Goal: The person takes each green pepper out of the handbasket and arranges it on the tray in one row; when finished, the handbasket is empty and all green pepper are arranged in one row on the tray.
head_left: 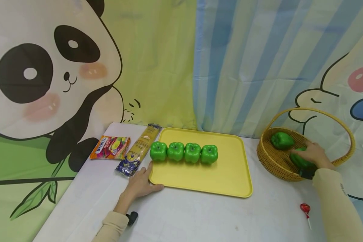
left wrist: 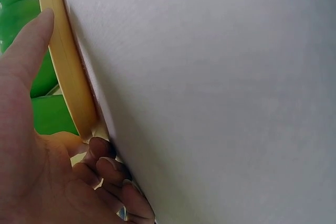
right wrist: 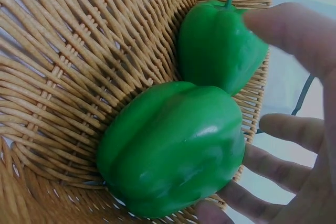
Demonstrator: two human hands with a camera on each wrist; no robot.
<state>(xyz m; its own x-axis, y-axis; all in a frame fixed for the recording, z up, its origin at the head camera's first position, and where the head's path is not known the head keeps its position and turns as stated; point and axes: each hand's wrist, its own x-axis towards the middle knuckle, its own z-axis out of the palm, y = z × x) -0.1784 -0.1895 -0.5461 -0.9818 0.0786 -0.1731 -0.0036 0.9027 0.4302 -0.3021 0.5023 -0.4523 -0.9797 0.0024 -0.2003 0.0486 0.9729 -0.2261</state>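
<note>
Several green bell peppers (head_left: 175, 151) stand in a row on the yellow tray (head_left: 199, 179). At the tray's near left corner rests my left hand (head_left: 140, 183), its thumb along the front rim and its other fingers by the left side. My right hand (head_left: 316, 155) reaches into the wicker basket (head_left: 272, 164). There, the larger-looking bell pepper (right wrist: 176, 150) lies on its side, some fingers touching or very near it and the thumb held apart. Another bell pepper (head_left: 282, 140) sits behind it in the basket, its stem showing in the right wrist view.
An orange candy bag (head_left: 111, 147) and a long pasta packet (head_left: 140, 148) lie left of the tray. A red lollipop (head_left: 305, 208) lies in front of the basket. The basket's handle (head_left: 316, 109) arches above it. A printed curtain (head_left: 157, 67) hangs behind the table.
</note>
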